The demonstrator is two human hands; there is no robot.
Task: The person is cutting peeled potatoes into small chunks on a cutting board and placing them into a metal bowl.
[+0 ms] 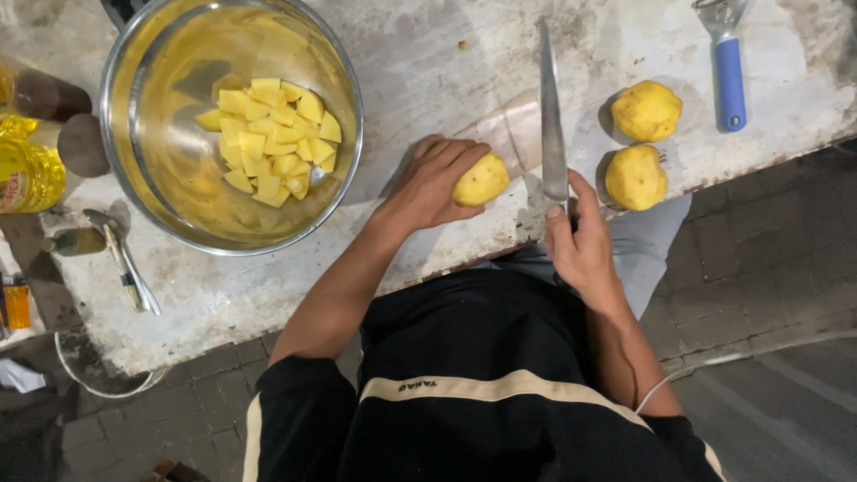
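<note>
Yellow potato cubes (272, 138) are already collected in the steel bowl (120, 152). One peeled potato (480, 179) is grasped under the left hand (428, 186) fingertips; a knife (552, 125) is gripped by the right hand (582, 245). Beyond the right fingers, two whole potatoes (641, 143) are left uncut.

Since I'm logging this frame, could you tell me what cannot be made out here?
Head view only:
- Knife handle: hidden inside the right hand.
- Potato piece underside: covered by left hand fingers.
- Peeler head: cut off by top edge.
- Oil bottle: cut off by left edge.
</note>
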